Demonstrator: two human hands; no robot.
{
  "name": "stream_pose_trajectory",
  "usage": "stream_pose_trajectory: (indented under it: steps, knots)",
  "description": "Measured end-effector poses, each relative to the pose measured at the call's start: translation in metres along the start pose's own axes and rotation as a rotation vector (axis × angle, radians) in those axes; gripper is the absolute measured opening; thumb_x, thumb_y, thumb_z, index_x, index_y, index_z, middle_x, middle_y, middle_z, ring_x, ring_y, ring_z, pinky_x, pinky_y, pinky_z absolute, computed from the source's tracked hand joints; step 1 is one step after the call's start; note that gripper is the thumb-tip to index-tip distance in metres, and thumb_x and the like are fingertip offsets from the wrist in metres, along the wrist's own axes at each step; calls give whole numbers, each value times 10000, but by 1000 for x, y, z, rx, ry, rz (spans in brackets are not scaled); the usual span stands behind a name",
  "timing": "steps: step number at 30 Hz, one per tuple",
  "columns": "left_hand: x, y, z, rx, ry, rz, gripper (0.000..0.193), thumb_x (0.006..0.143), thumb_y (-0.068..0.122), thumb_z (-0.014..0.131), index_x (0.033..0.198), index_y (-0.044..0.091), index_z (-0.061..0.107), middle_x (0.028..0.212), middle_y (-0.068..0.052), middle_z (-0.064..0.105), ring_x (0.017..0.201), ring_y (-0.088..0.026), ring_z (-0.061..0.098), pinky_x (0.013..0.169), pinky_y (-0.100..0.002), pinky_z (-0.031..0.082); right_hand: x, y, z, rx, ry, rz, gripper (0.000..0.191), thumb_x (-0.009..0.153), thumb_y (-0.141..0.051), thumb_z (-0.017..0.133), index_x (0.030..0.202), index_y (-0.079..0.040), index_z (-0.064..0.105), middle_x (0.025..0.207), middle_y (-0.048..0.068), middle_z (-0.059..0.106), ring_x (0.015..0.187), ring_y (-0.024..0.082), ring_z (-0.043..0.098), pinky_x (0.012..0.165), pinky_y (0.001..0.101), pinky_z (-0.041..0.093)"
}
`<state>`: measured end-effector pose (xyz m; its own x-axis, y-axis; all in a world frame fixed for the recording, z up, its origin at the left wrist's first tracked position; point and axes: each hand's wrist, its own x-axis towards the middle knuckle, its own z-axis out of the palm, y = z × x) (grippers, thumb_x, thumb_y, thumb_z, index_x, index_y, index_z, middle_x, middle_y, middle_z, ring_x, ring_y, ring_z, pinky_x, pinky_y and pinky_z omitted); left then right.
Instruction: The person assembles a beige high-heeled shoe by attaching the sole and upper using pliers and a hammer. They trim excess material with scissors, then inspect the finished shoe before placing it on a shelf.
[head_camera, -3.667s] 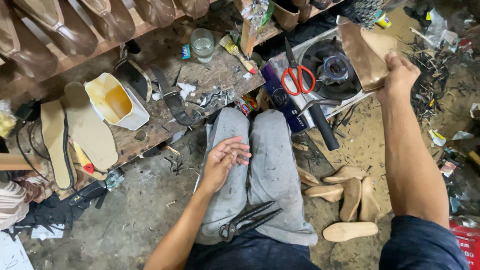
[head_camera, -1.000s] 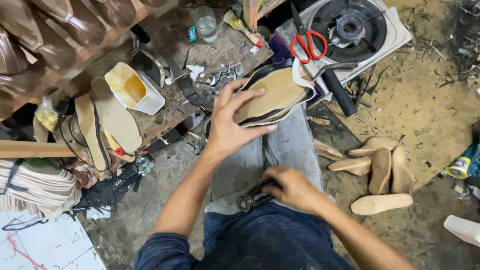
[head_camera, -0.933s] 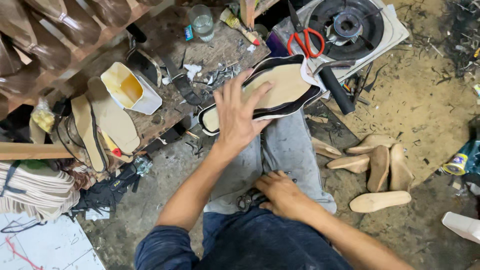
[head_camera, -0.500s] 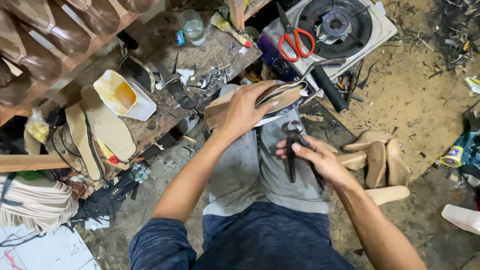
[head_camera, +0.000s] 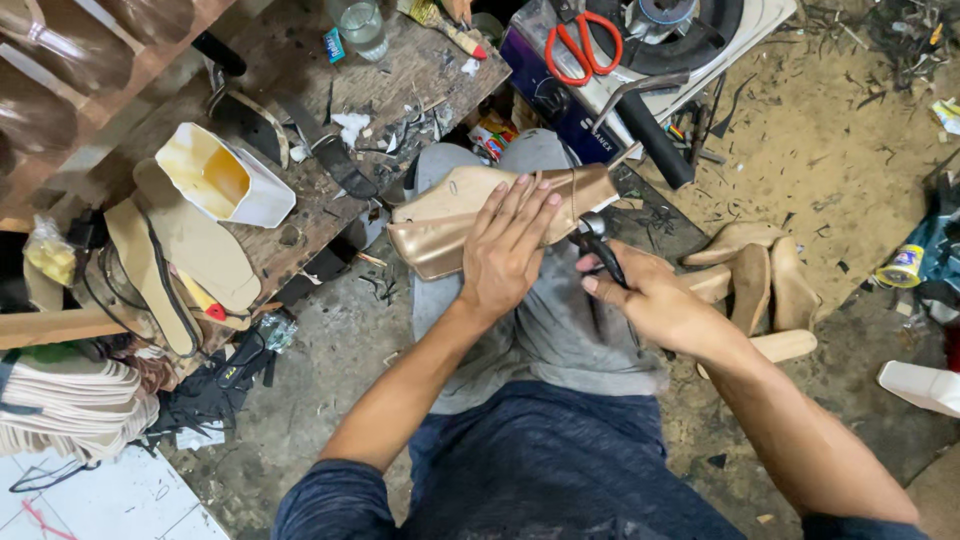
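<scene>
While the shoe on its last (head_camera: 450, 225) lies across my knees, my left hand (head_camera: 505, 250) is spread flat over it, fingers pointing away from me, pressing it down so that it cannot roll; the sole side faces up and the gold upper wraps its lower edge. My right hand (head_camera: 650, 300) is closed round the handles of the dark lasting pincers (head_camera: 597, 245), whose head sits just right of the left fingertips, at the edge of the upper; I judge the grip is kept close to the head for control of the pull. Whether the pincers are biting the material I cannot tell, as the left hand partly covers that spot. Beyond the left hand is a rough wooden bench (head_camera: 400, 90) carrying a glass (head_camera: 362, 22), scraps and straps; further left of it, a white glue tub (head_camera: 225, 180) and a stack of cut insoles (head_camera: 175, 250). Beyond the right hand, red-handled scissors (head_camera: 583, 45) lie on a small burner (head_camera: 690, 30). Right of the right hand, several bare wooden lasts (head_camera: 760, 270) lie on the dusty concrete floor (head_camera: 830, 150), which is littered with offcuts.
</scene>
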<state>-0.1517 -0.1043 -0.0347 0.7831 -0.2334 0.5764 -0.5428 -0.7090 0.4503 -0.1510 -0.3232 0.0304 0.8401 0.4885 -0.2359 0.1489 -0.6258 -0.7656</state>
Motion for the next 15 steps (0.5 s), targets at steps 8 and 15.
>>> stream_pose_trajectory:
  steps: [8, 15]
  knots:
    - [33, -26, -16, -227, 45, -128, 602, 783, -33, 735, 1368, 56, 624, 1405, -134, 642, 1373, -354, 572, 1207, -457, 422, 31, -18, 6, -182, 276, -175, 241, 1010, -172, 593, 1039, 40, 482, 961, 296, 564, 918, 519, 554, 793, 526, 457]
    - [59, -41, -17, -271, 97, -186, 580, 769, -117, 648, 1320, 64, 659, 1360, -134, 681, 1303, -324, 651, 1138, -408, 516, 66, -13, 15, -131, 367, -189, 208, 1032, -133, 570, 1099, 30, 460, 968, 303, 573, 849, 532, 580, 740, 558, 462]
